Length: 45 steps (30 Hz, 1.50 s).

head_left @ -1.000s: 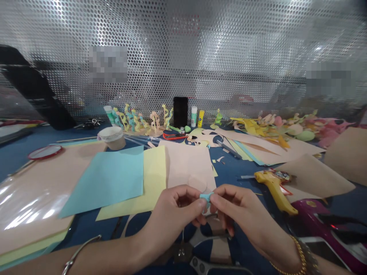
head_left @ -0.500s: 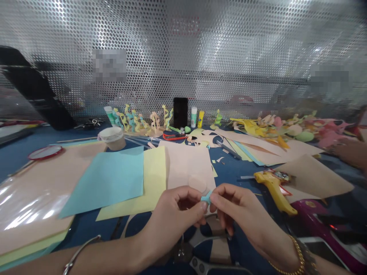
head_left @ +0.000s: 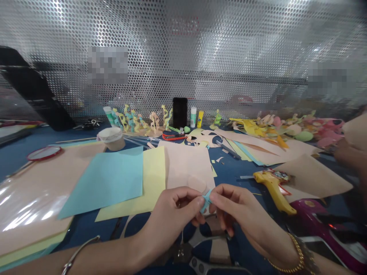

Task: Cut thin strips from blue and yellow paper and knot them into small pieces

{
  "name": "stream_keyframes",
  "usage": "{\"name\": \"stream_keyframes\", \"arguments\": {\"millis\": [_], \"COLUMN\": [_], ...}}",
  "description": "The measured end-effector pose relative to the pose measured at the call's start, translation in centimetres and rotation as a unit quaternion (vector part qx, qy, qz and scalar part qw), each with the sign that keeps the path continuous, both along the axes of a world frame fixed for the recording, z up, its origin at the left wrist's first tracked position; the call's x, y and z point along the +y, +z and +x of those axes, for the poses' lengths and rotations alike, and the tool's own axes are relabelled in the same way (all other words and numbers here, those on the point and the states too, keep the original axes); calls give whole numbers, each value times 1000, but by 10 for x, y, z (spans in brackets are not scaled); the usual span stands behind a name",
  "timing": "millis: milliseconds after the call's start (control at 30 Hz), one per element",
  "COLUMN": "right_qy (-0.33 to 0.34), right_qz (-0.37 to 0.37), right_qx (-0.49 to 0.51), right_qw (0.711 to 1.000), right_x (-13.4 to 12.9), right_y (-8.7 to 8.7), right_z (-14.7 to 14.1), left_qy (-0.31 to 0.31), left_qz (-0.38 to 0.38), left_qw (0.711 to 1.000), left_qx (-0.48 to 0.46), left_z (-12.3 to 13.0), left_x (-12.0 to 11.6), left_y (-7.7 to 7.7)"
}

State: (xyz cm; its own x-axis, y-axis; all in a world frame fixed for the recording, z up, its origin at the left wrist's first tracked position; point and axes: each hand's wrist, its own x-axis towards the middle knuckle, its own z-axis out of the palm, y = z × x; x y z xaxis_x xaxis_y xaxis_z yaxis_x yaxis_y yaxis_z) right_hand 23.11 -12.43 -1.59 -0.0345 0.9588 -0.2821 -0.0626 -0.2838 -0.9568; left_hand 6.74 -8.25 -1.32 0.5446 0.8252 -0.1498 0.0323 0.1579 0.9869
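1. While the hands work at centre, the far left holds a glossy peach card (head_left: 34, 198), then a sky-blue paper sheet (head_left: 100, 179) and a pale yellow paper sheet (head_left: 149, 179), all flat.
2. Left hand (head_left: 174, 217): grasping, thumb and forefinger pinched on the small blue paper piece (head_left: 207, 200), no clench, wrist raised.
3. Blue paper piece: in the air between both hands, over the lower edge of a peach paper sheet (head_left: 186, 164), not touching it as far as visible. Exact shape partly hidden by fingers.
4. Right hand (head_left: 241, 210): also grasping, fingertips on the piece from the opposite side.
5. Handling call: piece is tiny and soft, so pinch close to the working edge, with light, even pressure from both sides, to avoid creasing or tearing.
6. Further right: yellow hot glue gun (head_left: 272, 187) on a blue tabletop (head_left: 232, 172), beside a kraft card sheet (head_left: 312, 179). Another person's hand (head_left: 351, 149) sits blurred at the edge.
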Motion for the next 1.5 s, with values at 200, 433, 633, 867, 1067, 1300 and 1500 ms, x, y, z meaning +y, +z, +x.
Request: {"name": "stream_keyframes", "arguments": {"millis": [200, 433, 633, 867, 1067, 1300, 1500], "right_qy": [-3, -9, -11, -3, -7, -6, -8], "right_qz": [3, 4, 5, 2, 1, 13, 16], "right_qx": [-14, -26, -18, -44, -41, -51, -68], "right_qw": [1000, 1000, 1000, 999, 999, 999, 998], "right_x": [1, 0, 0, 0, 0, 1, 1], "right_y": [-2, -1, -2, -3, -1, -3, -3], "right_z": [1, 0, 1, 1, -1, 0, 1], "left_qy": [-8, -12, 1, -3, 0, -18, -24], "left_qz": [24, 6, 8, 20, 17, 21, 27], "left_qw": [1000, 999, 1000, 1000, 999, 999, 999], "left_qx": [3, -32, 1, 12, 29, 23, 34], "left_z": [-1, -2, 0, -2, -1, -3, -2], "left_x": [-1, 0, 3, 1, 1, 1, 0], "left_y": [0, -1, -1, -5, -4, -5, -4]}}
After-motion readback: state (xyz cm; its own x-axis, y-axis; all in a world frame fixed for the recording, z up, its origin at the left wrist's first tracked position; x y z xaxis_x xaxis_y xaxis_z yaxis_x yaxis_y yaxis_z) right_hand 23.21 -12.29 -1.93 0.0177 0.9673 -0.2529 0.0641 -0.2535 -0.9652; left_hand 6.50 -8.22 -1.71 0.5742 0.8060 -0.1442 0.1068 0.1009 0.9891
